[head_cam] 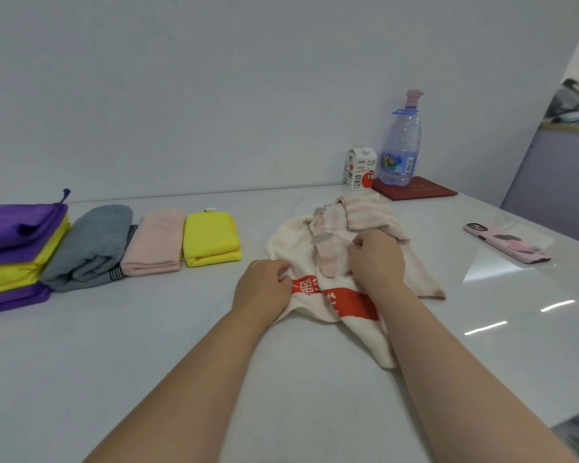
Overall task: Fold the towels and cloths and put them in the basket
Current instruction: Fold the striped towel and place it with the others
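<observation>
A crumpled white towel with a red band (345, 304) lies on the table (147, 345), with a pink striped towel (365, 212) bunched on top of it. My left hand (261, 289) pinches the white towel's left edge by the red band. My right hand (376, 259) grips the cloth where the striped towel meets the white one. To the left lie folded pieces in a row: a yellow cloth (212, 239), a pink towel (156, 242), a grey towel (91, 245), and a stack of purple and yellow cloths (17, 255). No basket is in view.
At the back right stand a juice carton (359, 168) and a large water bottle (401, 145) on a dark red book (415, 191). A phone in a pink case (507, 242) lies at the right. The wall runs along the table's far edge.
</observation>
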Motion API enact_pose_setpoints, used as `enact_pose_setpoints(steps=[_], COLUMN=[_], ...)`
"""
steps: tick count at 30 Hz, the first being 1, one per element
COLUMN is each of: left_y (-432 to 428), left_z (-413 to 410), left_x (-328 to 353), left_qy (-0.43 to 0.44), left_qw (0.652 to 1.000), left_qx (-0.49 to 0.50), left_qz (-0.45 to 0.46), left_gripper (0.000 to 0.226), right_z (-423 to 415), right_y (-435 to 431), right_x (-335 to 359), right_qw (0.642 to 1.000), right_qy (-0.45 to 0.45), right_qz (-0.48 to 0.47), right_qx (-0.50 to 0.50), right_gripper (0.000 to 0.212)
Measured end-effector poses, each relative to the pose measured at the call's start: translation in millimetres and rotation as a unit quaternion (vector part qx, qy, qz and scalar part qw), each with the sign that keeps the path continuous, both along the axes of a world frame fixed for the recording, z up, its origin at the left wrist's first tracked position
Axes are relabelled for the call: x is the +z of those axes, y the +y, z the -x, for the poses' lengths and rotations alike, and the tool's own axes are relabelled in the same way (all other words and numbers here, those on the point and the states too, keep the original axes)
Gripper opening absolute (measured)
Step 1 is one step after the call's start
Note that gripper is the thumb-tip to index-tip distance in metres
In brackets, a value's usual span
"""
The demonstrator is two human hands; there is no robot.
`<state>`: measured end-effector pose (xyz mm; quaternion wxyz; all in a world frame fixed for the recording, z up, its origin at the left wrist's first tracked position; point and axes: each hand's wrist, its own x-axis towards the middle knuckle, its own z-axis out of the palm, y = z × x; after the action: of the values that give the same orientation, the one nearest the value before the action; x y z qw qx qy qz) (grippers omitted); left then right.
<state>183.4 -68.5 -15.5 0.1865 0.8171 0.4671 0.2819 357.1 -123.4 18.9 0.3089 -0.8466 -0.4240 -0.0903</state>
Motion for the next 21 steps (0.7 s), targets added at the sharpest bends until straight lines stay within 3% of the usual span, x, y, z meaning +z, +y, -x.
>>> enact_pose_setpoints(steps=[2, 4, 6, 9, 10, 11, 13, 14, 15, 17, 19, 21], left_y=[2.6, 4.8, 6.5, 11.8, 13.6, 14.8, 15.6, 15.6, 14.2, 8.9, 3.3, -3.1], left_z=[-0.1, 1.3, 4.7, 15.6, 20.7, 25.2, 31.1, 32.0, 31.0, 26.2, 19.7, 16.0], left_x=[-1.1, 0.7, 6.1, 14.9, 17.8, 20.4, 22.4, 21.4, 20.0, 16.7, 13.3, 14.6], left_qy=[-0.022, -0.119, -0.273, -0.46, -0.507, -0.541, -0.562, -0.552, -0.529, -0.429, -0.318, -0.24], left_qw=[1.0, 0.992, 0.957, 0.874, 0.846, 0.824, 0.813, 0.823, 0.842, 0.903, 0.945, 0.959], left_qx=[0.007, 0.022, 0.048, 0.112, 0.131, 0.144, 0.143, 0.13, 0.105, 0.024, -0.078, -0.15], left_qz=[0.009, 0.043, 0.088, 0.109, 0.102, 0.089, 0.055, 0.04, 0.027, -0.009, -0.023, 0.01], left_gripper=[0.036, 0.035, 0.033, 0.032, 0.032, 0.031, 0.03, 0.031, 0.038, 0.056, 0.065, 0.067], right_z=[5.7, 15.4, 28.1, 45.9, 49.2, 49.1, 37.7, 30.9, 25.7, 22.4, 26.0, 30.8], right_y=[-4.5, -8.4, -13.9, -20.8, -21.4, -20.1, -14.6, -11.8, -10.1, -7.2, -5.6, -5.2], right_x=[13.3, 28.5, 43.4, 52.4, 52.0, 49.2, 38.0, 29.9, 23.1, 12.6, 8.0, 10.0], right_qw=[0.986, 0.947, 0.899, 0.78, 0.789, 0.843, 0.96, 0.983, 0.991, 0.982, 0.959, 0.933], right_qy=[0.062, 0.137, 0.228, 0.43, 0.422, 0.349, 0.101, 0.016, -0.003, 0.074, 0.141, 0.199], right_qz=[-0.152, -0.275, -0.314, -0.261, -0.249, -0.239, -0.184, -0.12, -0.041, 0.053, 0.069, 0.076], right_qx=[0.023, 0.093, 0.203, 0.372, 0.371, 0.332, 0.183, 0.14, 0.125, 0.163, 0.236, 0.291], right_gripper=[0.016, 0.01, 0.011, 0.019, 0.016, 0.01, 0.013, 0.02, 0.023, 0.02, 0.022, 0.024])
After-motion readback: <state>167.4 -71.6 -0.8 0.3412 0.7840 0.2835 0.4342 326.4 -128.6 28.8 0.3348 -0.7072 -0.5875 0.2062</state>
